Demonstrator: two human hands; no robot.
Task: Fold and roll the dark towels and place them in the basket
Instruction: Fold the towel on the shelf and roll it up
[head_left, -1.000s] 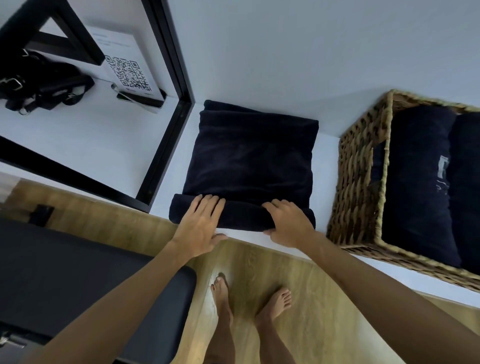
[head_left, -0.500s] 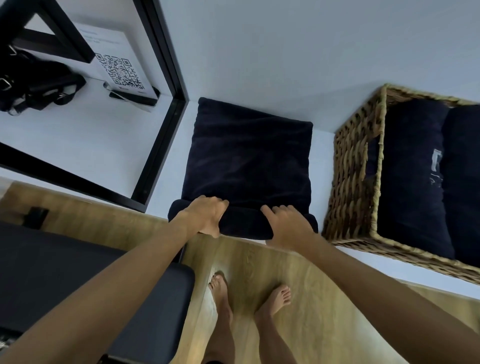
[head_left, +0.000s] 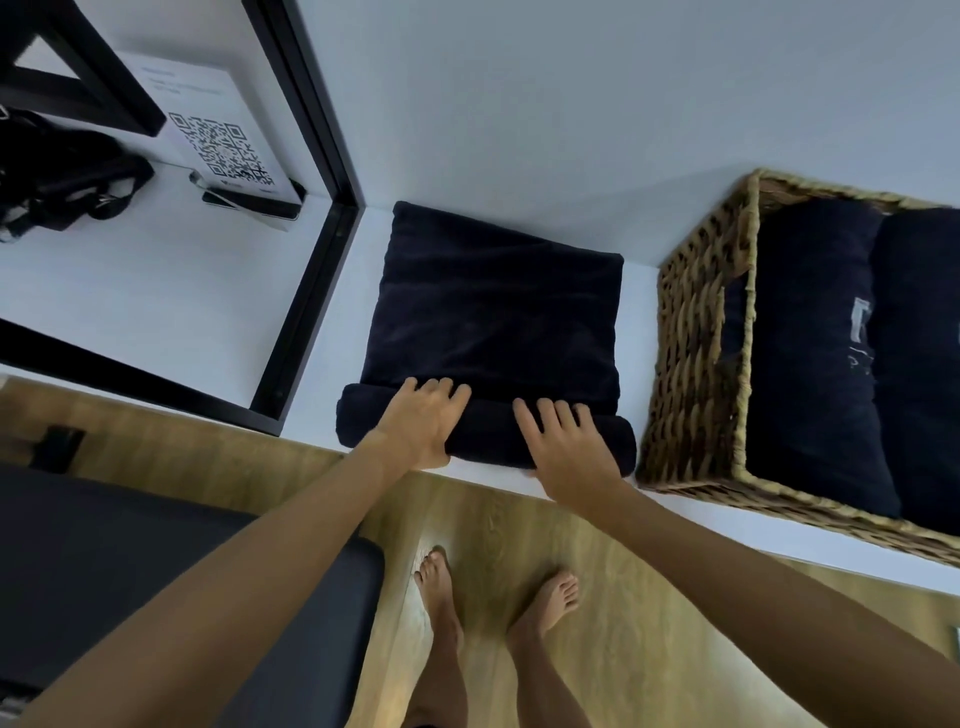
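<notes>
The basket (head_left: 696, 364) stands just right of the towel (head_left: 493, 322), a black frame (head_left: 306, 306) left, wall behind.

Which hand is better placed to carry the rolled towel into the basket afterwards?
Probably the right hand: it rests on the towel roll's end nearest the basket. The left hand lies farther away.

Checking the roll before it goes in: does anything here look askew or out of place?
Nothing stands out. The towel lies flat on the shelf, its roll even under the left hand and right hand; the basket holds two rolls neatly.
</notes>
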